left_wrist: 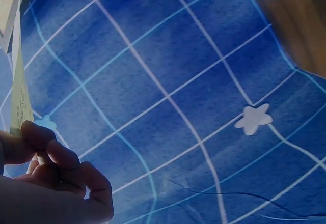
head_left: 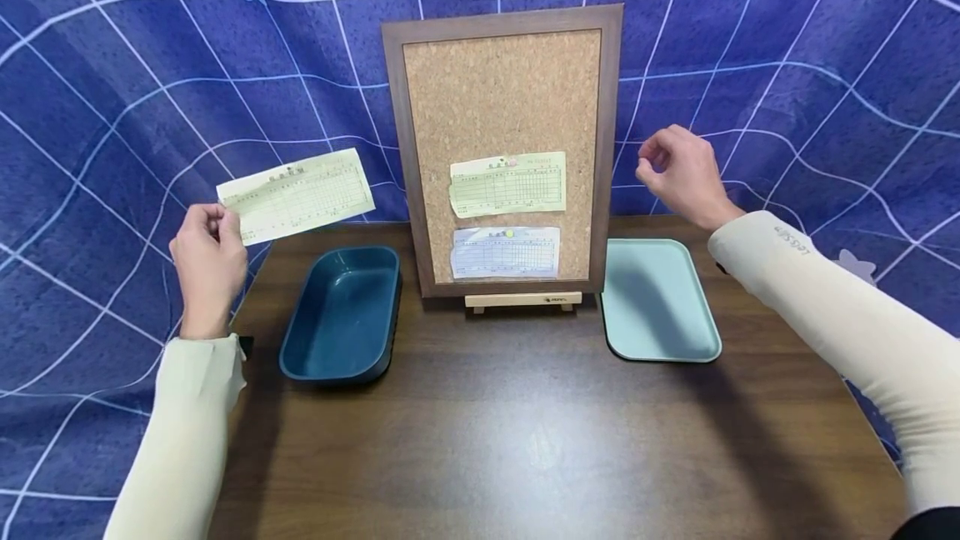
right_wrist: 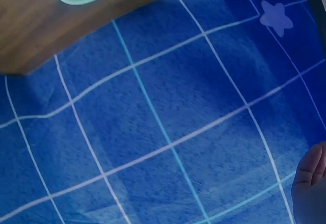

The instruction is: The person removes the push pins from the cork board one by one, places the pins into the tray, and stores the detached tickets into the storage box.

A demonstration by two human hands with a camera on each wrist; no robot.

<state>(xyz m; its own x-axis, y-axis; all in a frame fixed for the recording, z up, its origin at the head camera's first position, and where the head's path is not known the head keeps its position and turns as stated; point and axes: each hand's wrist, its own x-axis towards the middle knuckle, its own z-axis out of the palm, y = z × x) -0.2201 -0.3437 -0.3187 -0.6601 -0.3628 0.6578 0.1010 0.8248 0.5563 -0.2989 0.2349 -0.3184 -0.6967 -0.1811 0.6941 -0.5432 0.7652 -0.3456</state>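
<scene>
My left hand (head_left: pixel 210 261) pinches a pale green printed receipt slip (head_left: pixel 300 194) by its lower left corner, at the left of the head view. In the left wrist view the slip (left_wrist: pixel 20 96) stands nearly edge-on above the fingers. Two more slips hang on a framed cork board (head_left: pixel 502 98): a green one (head_left: pixel 510 187) with a pink pin (head_left: pixel 512 162), and a bluish one (head_left: pixel 506 255) below with a yellow pin (head_left: pixel 509 232). My right hand (head_left: pixel 686 177) is raised right of the board, fingers curled and thumb near the index finger. Nothing shows between these fingertips.
A deep dark blue tray (head_left: pixel 288 357) stands left of the board on the brown wooden table (head_left: pixel 487 423). To the right lies a shallow light green tray (head_left: pixel 660 298). A small wooden stand (head_left: pixel 522 300) supports the board. Behind hangs a blue grid-patterned cloth (head_left: pixel 315 48).
</scene>
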